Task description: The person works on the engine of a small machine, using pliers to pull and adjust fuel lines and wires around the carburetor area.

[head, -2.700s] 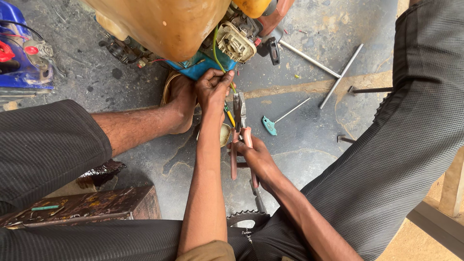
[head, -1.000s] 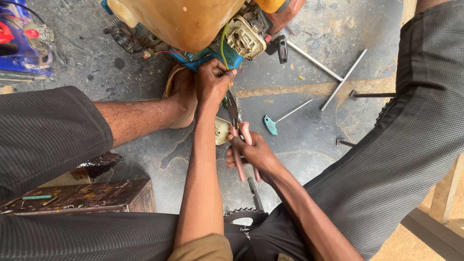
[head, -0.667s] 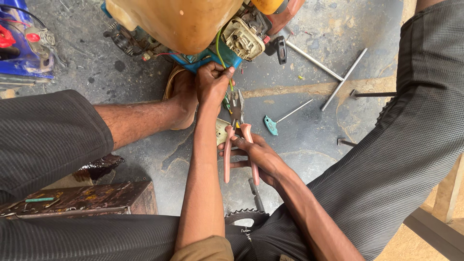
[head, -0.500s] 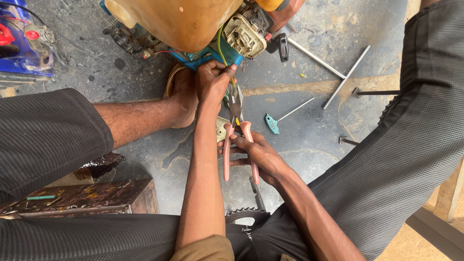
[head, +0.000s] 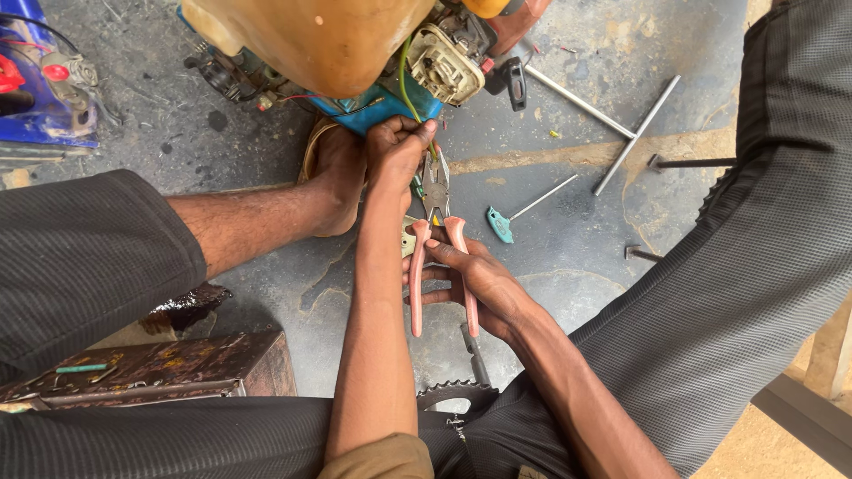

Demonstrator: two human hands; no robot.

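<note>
Below the engine (head: 355, 44), right hand (head: 475, 284) grasps pliers (head: 439, 239); left hand (head: 395, 155) pinches a green wire (head: 410, 89).

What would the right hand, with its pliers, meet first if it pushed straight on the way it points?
Its pliers would probably meet the other person's hand at the wire first, then the engine; depth is unclear.

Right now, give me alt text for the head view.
Right hand grips pink-handled pliers aimed at a small engine on concrete; left hand rests at its base. A third hand between them pinches a green wire.
</note>
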